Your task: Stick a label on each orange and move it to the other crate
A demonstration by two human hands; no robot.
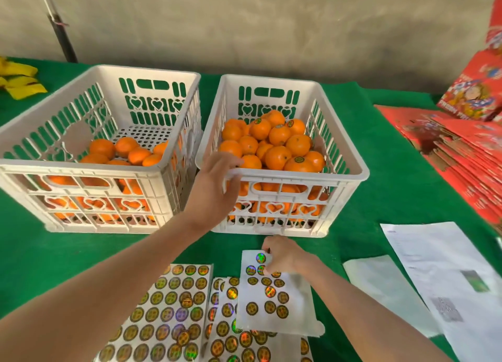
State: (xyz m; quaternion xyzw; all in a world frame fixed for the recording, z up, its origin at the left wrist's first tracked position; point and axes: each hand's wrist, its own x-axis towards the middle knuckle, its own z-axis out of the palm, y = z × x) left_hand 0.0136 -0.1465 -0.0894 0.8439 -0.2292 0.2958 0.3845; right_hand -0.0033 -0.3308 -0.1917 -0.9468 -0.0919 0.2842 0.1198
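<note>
- Head view: two white slotted crates stand side by side on a green cloth, almost touching.
- The left crate holds a low layer of oranges against its near and right sides. We see no labels on them, and the far part of its floor is bare.
- The right crate is heaped with fruit to about rim height. Several pieces carry a round sticker on top.
- Our left hand reaches over the near-left corner of the right crate. Its fingers are spread and loose across the rim, and it holds nothing.
- Our right hand is down on the cloth just in front of the right crate. Its fingers are curled, and the tips pinch a label near the top of a partly used sheet. We cannot tell whether the label has lifted off the backing.
- That sheet lies tilted over other sheets. To its left is a nearly full one, with rows of shiny round labels.
- White papers lie on the cloth to the right.
- Red cartons are stacked flat at the far right.
- Something yellow lies at the far left edge.
- A dark pole stands behind the table against a grey wall.
</note>
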